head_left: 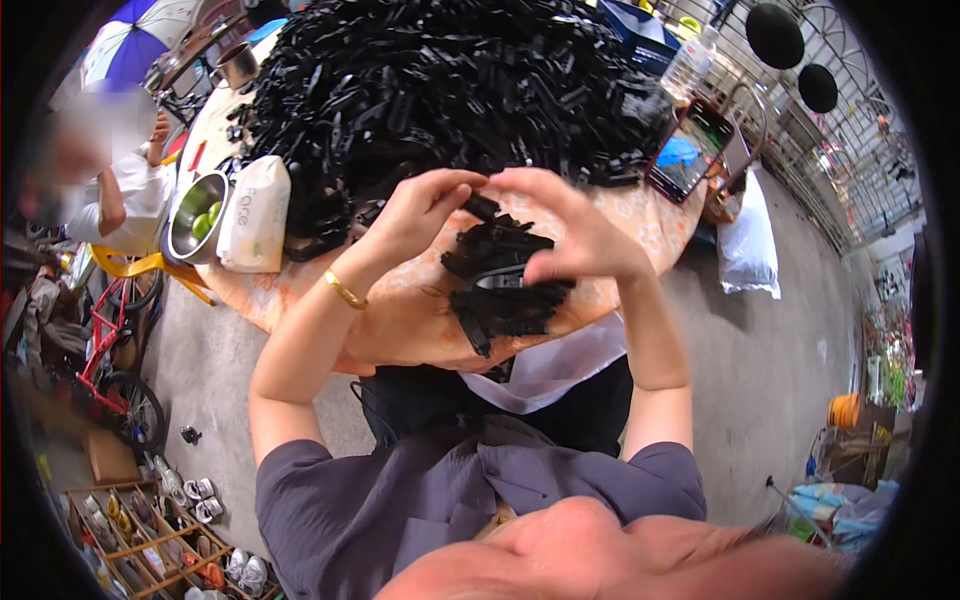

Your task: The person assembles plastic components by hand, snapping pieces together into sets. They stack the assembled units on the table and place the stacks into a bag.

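Observation:
My left hand (425, 208) is above the near edge of the table, its fingers bent and drawn in toward the thumb. Whatever it pinches, if anything, is too small or hidden to name. Opposite it, my right hand (580, 228) arches with its thumb well apart from the fingers, and no object shows in it. The fingertips of both hands come close together or touch. Below them lies a small pile of black plastic pieces (500, 255). Beyond my hands, a large heap of similar black pieces (450, 90) covers most of the tabletop.
The patterned orange tablecloth (410, 325) shows around the near edge. At left stand a tissue pack (254, 215) and a metal bowl (180, 228) with green fruit. At right are a propped phone (690, 150) and a plastic bottle (690, 62). Another person (130, 195) sits at left.

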`<action>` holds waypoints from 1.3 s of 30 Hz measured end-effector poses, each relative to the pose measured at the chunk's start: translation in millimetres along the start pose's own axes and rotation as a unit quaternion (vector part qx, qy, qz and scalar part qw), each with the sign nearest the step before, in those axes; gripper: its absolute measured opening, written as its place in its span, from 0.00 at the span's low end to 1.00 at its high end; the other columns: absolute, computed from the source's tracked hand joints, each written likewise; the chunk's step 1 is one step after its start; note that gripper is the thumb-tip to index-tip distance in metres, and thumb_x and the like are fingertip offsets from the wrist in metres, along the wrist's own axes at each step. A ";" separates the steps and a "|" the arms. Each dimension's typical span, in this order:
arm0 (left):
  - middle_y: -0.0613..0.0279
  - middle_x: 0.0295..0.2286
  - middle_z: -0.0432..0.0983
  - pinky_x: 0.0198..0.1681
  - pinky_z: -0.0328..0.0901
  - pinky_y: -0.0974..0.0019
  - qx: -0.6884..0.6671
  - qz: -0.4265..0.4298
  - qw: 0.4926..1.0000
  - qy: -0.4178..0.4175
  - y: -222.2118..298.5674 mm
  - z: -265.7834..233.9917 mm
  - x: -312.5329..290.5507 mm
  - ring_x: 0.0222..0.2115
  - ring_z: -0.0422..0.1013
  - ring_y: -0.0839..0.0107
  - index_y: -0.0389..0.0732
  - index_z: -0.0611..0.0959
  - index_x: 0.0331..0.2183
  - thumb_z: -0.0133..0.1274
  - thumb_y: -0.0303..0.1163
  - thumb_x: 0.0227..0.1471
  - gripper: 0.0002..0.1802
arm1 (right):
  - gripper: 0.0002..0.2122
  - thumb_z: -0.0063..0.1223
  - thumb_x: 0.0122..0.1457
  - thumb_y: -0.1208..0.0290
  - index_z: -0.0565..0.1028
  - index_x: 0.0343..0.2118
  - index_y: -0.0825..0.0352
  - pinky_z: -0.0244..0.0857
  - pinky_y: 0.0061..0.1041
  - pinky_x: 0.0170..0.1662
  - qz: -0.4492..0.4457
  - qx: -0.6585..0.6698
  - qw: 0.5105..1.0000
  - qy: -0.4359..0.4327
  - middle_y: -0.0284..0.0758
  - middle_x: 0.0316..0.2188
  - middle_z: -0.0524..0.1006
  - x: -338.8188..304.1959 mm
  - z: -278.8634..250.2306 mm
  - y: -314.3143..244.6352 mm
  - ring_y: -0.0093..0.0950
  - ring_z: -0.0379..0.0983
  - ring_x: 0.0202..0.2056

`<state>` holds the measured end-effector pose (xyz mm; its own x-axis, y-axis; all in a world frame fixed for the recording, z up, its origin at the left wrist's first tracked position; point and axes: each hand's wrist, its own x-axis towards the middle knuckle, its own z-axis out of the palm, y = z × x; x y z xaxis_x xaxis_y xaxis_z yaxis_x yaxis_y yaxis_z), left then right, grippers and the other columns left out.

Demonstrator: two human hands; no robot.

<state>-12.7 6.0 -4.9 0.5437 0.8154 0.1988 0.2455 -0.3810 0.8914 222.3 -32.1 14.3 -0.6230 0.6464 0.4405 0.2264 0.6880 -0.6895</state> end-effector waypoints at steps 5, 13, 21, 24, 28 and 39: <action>0.47 0.59 0.48 0.61 0.47 0.55 0.109 0.120 0.968 -0.192 2.1 -4.8 -23.5 0.61 0.46 0.54 0.35 0.54 0.60 0.64 0.64 0.27 0.67 | 0.48 0.69 0.32 0.46 0.60 0.59 0.59 0.47 0.44 0.61 0.034 -0.158 0.986 -0.039 0.46 0.60 0.54 -49.1 21.6 -21.1 0.51 0.50 0.60; 0.39 0.60 0.39 0.59 0.49 0.45 0.288 0.047 0.945 -0.146 49.9 33.4 -66.5 0.60 0.42 0.37 0.39 0.52 0.60 0.73 0.44 0.18 0.69 | 0.48 0.70 0.28 0.53 0.60 0.58 0.53 0.52 0.45 0.58 0.033 -0.201 0.979 0.029 0.44 0.60 0.54 -62.2 37.5 -16.5 0.50 0.57 0.56; 0.53 0.39 0.72 0.48 0.63 0.51 0.128 0.314 0.932 -0.124 28.4 148.9 -158.7 0.42 0.68 0.50 0.34 0.74 0.41 0.65 0.37 0.36 0.30 | 0.49 0.70 0.28 0.48 0.60 0.59 0.53 0.48 0.55 0.57 0.036 -0.232 0.972 -0.018 0.45 0.60 0.53 -54.9 31.4 -22.5 0.53 0.47 0.61; 0.47 0.41 0.71 0.46 0.65 0.55 0.165 0.114 0.945 -0.257 -31.5 209.9 -145.5 0.44 0.67 0.51 0.33 0.71 0.46 0.63 0.39 0.39 0.33 | 0.49 0.64 0.30 0.40 0.60 0.59 0.55 0.47 0.46 0.60 0.050 -0.333 0.938 -0.084 0.44 0.61 0.53 -35.5 29.7 -36.9 0.52 0.46 0.62; 0.43 0.38 0.73 0.41 0.67 0.55 0.217 0.050 0.899 -0.376 -86.4 249.6 -143.5 0.41 0.69 0.48 0.32 0.68 0.49 0.59 0.35 0.42 0.33 | 0.46 0.68 0.31 0.46 0.62 0.58 0.53 0.47 0.59 0.56 0.047 -0.337 0.937 -0.078 0.46 0.59 0.56 -21.6 36.9 -34.0 0.51 0.45 0.62; 0.49 0.24 0.73 0.31 0.65 0.49 0.155 0.114 0.863 -0.467 -95.8 200.2 -174.8 0.29 0.73 0.49 0.47 0.74 0.46 0.47 0.30 0.46 0.22 | 0.31 0.66 0.37 0.54 0.72 0.48 0.55 0.65 0.35 0.46 0.021 -0.243 0.969 0.045 0.41 0.44 0.71 -48.8 42.7 -39.1 0.42 0.67 0.45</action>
<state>29.4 -187.2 -206.6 0.9805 0.0532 -0.1893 0.1716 -0.7015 0.6917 211.9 -104.7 -4.8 -0.5425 0.6884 0.4815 0.5896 0.7203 -0.3655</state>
